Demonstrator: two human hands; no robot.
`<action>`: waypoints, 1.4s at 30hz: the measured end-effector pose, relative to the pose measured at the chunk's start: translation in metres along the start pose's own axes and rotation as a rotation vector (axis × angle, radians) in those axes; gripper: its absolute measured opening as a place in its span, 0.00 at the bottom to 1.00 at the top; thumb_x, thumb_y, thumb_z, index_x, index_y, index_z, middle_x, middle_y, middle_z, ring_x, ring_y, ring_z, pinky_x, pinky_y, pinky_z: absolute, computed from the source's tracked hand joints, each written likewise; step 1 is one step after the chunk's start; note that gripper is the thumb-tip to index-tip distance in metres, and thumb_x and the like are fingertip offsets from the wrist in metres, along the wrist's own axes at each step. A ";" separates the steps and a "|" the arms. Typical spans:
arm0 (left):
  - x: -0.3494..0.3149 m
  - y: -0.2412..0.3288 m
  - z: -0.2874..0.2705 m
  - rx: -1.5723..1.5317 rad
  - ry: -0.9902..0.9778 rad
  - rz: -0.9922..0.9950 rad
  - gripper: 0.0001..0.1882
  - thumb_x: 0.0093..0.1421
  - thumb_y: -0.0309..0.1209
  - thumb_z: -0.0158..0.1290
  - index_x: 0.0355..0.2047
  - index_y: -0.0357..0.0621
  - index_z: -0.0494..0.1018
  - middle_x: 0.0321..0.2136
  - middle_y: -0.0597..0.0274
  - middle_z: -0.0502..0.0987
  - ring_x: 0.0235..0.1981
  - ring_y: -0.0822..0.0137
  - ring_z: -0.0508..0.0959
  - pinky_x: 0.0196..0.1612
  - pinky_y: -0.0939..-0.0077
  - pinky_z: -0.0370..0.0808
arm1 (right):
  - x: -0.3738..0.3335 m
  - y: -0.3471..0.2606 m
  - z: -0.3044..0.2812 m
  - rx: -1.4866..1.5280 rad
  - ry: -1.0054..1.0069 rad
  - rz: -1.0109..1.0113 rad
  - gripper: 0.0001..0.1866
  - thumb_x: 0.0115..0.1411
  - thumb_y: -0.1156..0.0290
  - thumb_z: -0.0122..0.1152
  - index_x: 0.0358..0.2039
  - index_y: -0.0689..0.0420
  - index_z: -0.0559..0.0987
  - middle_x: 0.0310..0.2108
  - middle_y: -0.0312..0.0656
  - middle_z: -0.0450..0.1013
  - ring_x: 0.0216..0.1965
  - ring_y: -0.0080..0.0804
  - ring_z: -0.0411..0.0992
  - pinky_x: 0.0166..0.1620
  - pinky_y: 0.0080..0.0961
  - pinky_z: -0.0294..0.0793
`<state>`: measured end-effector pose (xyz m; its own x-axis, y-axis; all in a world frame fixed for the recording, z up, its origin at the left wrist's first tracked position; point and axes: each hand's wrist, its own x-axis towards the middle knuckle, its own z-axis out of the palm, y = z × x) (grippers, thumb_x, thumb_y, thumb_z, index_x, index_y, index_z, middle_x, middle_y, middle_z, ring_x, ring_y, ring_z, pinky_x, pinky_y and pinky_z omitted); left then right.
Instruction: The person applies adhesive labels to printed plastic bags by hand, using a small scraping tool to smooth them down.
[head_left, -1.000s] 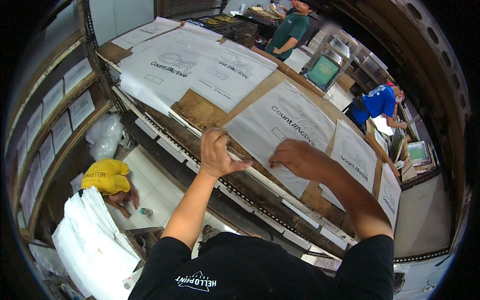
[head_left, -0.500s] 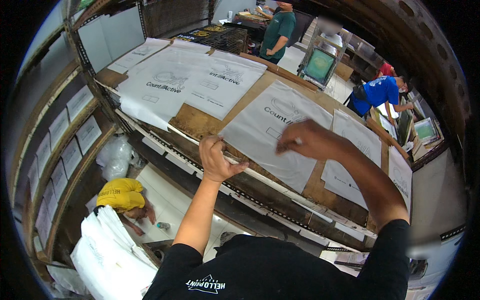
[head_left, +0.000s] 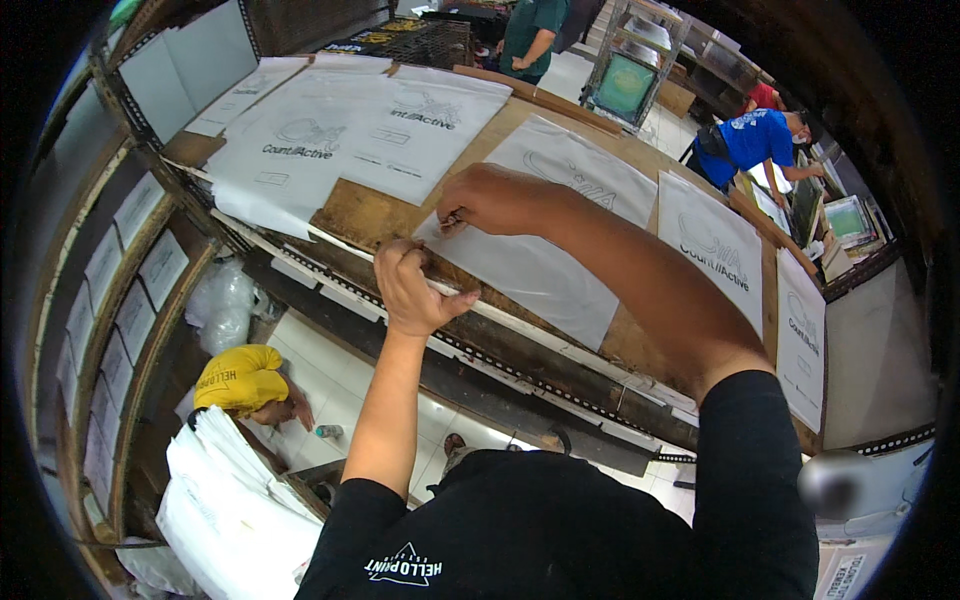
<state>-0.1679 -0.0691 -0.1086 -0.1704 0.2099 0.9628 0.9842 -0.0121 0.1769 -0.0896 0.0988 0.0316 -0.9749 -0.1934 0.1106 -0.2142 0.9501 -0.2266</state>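
At the table's near edge: your left hand [head_left: 415,290] comes up from below on a nearly straight forearm, back of the hand toward you, knuckles raised
Left fingers: curled at the edge, thumb stretched away to the right with a gap between; you can't tell from here whether they grip the rim
Above the sheet's left corner: your right hand [head_left: 490,203] lies across, wrist bent, the forearm slanting over the print from the lower right
Right fingers: bent inward, tips close together near the corner; whether they pinch the plastic cannot be told
Middle sheet [head_left: 535,280]: under your right forearm, flat on the table, between the sheets on the left and another on the right; thin, smooth white plastic with a soft shine and black line print
Table [head_left: 375,205]: brown, worn and stained board, with a pale strip along its near edge
Left sheets [head_left: 300,160]: white, printed, overlapping, lower border drooping at the table's edge
Right sheet [head_left: 715,240]: flat, same white plastic with dark print
Pile [head_left: 230,510]: loose white sheets with ruffled edges, at your lower left
Clear plastic bags [head_left: 222,310]: crumpled and glossy, beside the shelves [head_left: 190,265]
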 end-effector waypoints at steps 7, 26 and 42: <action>-0.001 -0.004 -0.002 0.020 -0.001 0.025 0.46 0.53 0.75 0.50 0.45 0.40 0.64 0.41 0.50 0.70 0.42 0.49 0.71 0.49 0.50 0.67 | -0.110 -0.021 -0.015 0.042 -0.070 -0.008 0.07 0.59 0.78 0.56 0.35 0.58 0.82 0.33 0.44 0.76 0.41 0.44 0.74 0.48 0.40 0.73; 0.005 0.004 -0.001 0.008 -0.045 0.015 0.47 0.54 0.72 0.53 0.49 0.36 0.66 0.44 0.47 0.70 0.43 0.48 0.71 0.48 0.52 0.68 | -0.209 -0.081 -0.058 0.611 -0.186 0.520 0.10 0.59 0.76 0.62 0.41 0.62 0.84 0.29 0.41 0.81 0.31 0.29 0.78 0.39 0.29 0.77; 0.052 0.025 -0.034 -0.550 -0.150 -0.705 0.19 0.65 0.36 0.59 0.45 0.34 0.65 0.40 0.51 0.72 0.42 0.66 0.74 0.48 0.71 0.72 | -0.375 -0.189 0.034 1.399 1.217 0.611 0.16 0.54 0.70 0.75 0.41 0.62 0.82 0.40 0.47 0.81 0.40 0.33 0.79 0.46 0.30 0.78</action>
<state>-0.1541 -0.0913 -0.0474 -0.6788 0.4704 0.5639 0.4850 -0.2894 0.8252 0.3148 -0.0162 0.0002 -0.5006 0.8605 0.0945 -0.4064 -0.1372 -0.9033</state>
